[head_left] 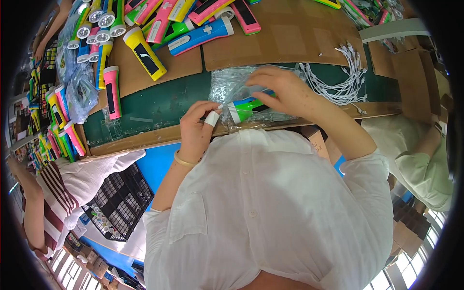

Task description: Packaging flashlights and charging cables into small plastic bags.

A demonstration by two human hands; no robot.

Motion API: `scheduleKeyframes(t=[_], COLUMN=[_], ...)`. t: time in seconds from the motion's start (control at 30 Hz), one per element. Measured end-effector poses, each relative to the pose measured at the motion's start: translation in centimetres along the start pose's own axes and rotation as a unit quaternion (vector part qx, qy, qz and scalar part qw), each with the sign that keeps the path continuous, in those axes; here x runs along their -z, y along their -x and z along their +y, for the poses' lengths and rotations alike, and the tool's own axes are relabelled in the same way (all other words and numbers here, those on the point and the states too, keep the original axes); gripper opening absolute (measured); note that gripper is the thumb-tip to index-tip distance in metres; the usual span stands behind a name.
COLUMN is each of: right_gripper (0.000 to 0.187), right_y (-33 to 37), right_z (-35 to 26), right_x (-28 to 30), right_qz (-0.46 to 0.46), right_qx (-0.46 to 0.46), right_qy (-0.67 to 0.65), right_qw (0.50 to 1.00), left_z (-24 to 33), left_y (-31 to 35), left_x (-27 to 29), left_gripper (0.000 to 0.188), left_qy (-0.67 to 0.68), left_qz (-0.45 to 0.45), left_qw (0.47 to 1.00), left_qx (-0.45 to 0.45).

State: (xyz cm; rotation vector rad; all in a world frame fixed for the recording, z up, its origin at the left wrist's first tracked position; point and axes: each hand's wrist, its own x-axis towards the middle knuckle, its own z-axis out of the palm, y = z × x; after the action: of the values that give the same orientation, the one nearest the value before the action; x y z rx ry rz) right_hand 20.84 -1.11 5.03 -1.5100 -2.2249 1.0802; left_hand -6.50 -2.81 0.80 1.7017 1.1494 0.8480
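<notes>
A green flashlight with a blue part lies on the dark green table right in front of me, partly covered by clear plastic. My left hand is closed in a pinch at its near left end, with a white wrap round one finger. A small whitish bit shows at those fingertips, too small to name. Arched over the flashlight, my right hand grips a fold of a clear plastic bag, its thumb along the flashlight. More clear bags lie flat just behind.
White cables lie in a bundle to the right. Cardboard sheets cover the far table, with many colourful flashlights piled at far left. A yellow flashlight and pink one lie nearer. People sit on both sides.
</notes>
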Motion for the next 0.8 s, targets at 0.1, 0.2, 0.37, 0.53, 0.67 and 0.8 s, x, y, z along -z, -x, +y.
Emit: scheduleKeyframes(t=[0.1,0.2,0.37,0.53,0.67,0.8], right_gripper=[0.026,0.020,0.014,0.013,0.015,0.021], right_y=[-2.0,-3.1,-2.9,0.9,2.4,2.8], right_z=[-1.1,-2.1,-1.3,4.6,6.6,12.8], right_x=[-3.0,-5.3,-3.9,1.2,4.1,11.8], right_qz=[0.163,0.109,0.125,0.172,0.221,0.399], right_qx=[0.224,0.233,0.256,0.152,0.061,-0.094], right_qy=[0.050,0.076,0.061,0.143,0.088,0.076], right_qw=[0.959,0.963,0.957,0.963,0.969,0.909], left_z=[0.6,1.4,0.5,0.2,-0.3,-1.0], left_y=[0.5,0.5,0.4,-0.8,-3.4,-5.4], left_x=[0.1,-0.1,0.4,1.1,-1.0,-3.3], left_gripper=[0.015,0.016,0.013,0.008,0.016,0.032], left_qy=[0.008,-0.020,0.011,0.088,0.055,-0.162], left_qz=[0.002,0.037,0.057,0.086,0.096,-0.027], left_qw=[1.000,0.999,0.998,0.992,0.994,0.971], left_qx=[0.011,-0.018,-0.024,0.023,-0.004,-0.173])
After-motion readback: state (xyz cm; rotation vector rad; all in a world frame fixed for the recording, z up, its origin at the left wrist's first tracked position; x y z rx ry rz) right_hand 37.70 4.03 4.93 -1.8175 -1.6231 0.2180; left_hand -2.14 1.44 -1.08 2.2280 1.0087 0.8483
